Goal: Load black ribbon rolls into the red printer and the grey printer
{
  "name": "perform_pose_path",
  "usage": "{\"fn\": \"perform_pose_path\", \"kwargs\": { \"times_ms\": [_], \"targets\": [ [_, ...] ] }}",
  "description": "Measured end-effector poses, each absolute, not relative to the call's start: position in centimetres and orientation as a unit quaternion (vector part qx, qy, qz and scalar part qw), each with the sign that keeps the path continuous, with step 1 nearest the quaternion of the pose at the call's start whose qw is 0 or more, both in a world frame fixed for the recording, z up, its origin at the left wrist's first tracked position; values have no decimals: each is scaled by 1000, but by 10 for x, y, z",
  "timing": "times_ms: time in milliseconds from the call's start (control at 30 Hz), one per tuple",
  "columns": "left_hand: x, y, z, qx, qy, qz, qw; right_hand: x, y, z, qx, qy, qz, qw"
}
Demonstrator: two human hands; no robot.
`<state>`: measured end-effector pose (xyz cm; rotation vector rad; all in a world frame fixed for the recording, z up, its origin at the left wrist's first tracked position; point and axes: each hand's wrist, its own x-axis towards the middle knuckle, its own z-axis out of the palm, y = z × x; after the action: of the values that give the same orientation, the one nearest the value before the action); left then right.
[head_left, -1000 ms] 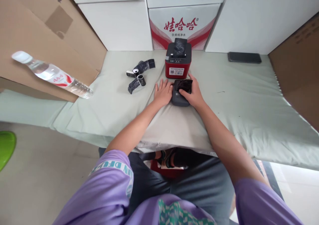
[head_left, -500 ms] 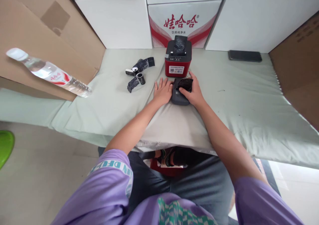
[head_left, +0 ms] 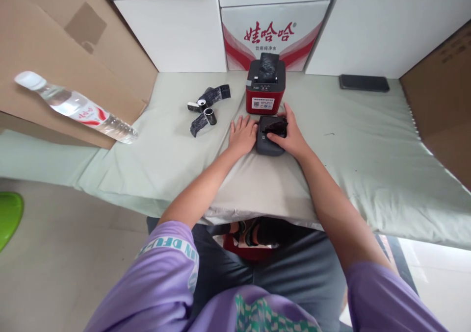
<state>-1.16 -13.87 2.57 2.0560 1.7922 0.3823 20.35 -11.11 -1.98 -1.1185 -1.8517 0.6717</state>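
The fingers of the right hand are being curled over the dark lid and glossy black film on top of a small grey printer, with the thumb being pressed onto the film; the grip is partly closed around the printer's top rather than fully clenched. The left hand is being laid flat, fingers spread, against the printer's left side, nothing being gripped. The printer is being steadied on the pale green surface, just in front of a red printer. The step in hand appears to be seating the film or closing the lid; the next move probably calls for even downward pressure while the body is being braced. 2 loose film rolls are lying nearby to the left, a water bottle and a phone well apart.
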Motion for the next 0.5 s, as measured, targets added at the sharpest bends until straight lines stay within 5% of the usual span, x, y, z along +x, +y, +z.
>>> {"fn": "perform_pose_path", "kwargs": {
  "times_ms": [200, 500],
  "targets": [
    [-12, -137, 21, 729, 642, 147, 184, 230, -104, -8, -420, -743, 353, 383],
    [-12, -136, 18, 732, 637, 163, 177, 230, -102, -5, -411, -696, 400, 431]
  ]
}}
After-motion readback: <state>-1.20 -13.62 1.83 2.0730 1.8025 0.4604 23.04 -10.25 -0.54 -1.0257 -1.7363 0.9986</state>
